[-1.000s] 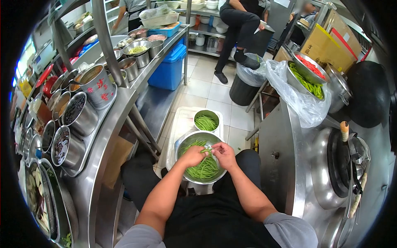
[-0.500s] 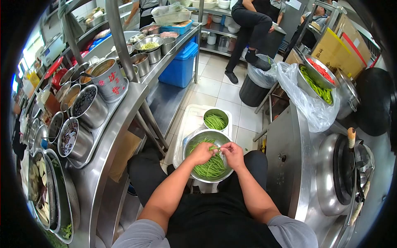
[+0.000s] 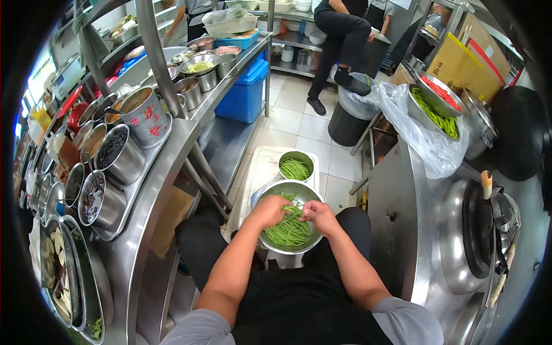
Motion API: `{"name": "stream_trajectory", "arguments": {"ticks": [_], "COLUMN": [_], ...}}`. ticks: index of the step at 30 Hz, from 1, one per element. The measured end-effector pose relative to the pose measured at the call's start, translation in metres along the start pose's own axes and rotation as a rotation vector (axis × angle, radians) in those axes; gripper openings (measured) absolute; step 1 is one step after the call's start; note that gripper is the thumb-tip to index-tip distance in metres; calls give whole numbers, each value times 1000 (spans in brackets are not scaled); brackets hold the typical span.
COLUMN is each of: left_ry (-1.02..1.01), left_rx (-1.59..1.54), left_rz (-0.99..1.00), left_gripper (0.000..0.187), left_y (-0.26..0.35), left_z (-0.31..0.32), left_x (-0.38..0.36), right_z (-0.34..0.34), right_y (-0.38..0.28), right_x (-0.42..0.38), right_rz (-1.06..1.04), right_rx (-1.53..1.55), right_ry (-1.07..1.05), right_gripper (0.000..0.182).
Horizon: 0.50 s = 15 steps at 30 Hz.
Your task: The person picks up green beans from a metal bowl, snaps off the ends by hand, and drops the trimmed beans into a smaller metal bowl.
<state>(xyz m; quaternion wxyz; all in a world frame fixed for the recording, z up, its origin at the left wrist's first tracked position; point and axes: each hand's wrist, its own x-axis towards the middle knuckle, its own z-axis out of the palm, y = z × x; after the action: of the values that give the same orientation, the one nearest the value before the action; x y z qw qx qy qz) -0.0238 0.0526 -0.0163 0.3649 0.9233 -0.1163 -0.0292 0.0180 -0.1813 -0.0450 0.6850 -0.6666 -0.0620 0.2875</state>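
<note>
A wide steel bowl (image 3: 310, 244) of green beans (image 3: 289, 233) stands between my knees. Over its left part is my left hand (image 3: 271, 211), its fingers curled round some green beans. My right hand (image 3: 319, 216) is over the bowl's right side, thumb and fingers pressed together; whatever is between them is too small to make out. Just beyond the bowl, a smaller steel pot (image 3: 312, 167) holds more cut green beans. Both vessels are at the white plastic stool (image 3: 263, 163).
A steel counter (image 3: 172, 158) with sauce pots runs along my left. At right are a stove counter (image 3: 397, 201), a wok (image 3: 457, 236) and bowls of peppers (image 3: 437, 112). A lined bin (image 3: 347, 123) and a seated person (image 3: 339, 34) are ahead.
My hands have moved apart; the left has shifted left and down into the bowl with beans. The whole view has shifted slightly.
</note>
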Motion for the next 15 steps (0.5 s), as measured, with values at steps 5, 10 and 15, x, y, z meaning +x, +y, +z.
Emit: {"name": "stream_trajectory", "arguments": {"ticks": [5,10,15], "left_ry": [190,234,65], "left_rx": [26,-361,-109], "left_rz": [-17,-314,-180], "left_gripper": [26,24,25], "left_y": [-15,10,4], "left_z": [-11,-17,15], "left_x": [2,5,1], "right_z": [1,-7,11], "right_y": [-13,8,19], "right_x": [-11,4,7], "right_rz": [35,4,-273], "right_rx": [434,-202,-305], "right_ry": [-153,33,124], "right_gripper": [15,17,11]}}
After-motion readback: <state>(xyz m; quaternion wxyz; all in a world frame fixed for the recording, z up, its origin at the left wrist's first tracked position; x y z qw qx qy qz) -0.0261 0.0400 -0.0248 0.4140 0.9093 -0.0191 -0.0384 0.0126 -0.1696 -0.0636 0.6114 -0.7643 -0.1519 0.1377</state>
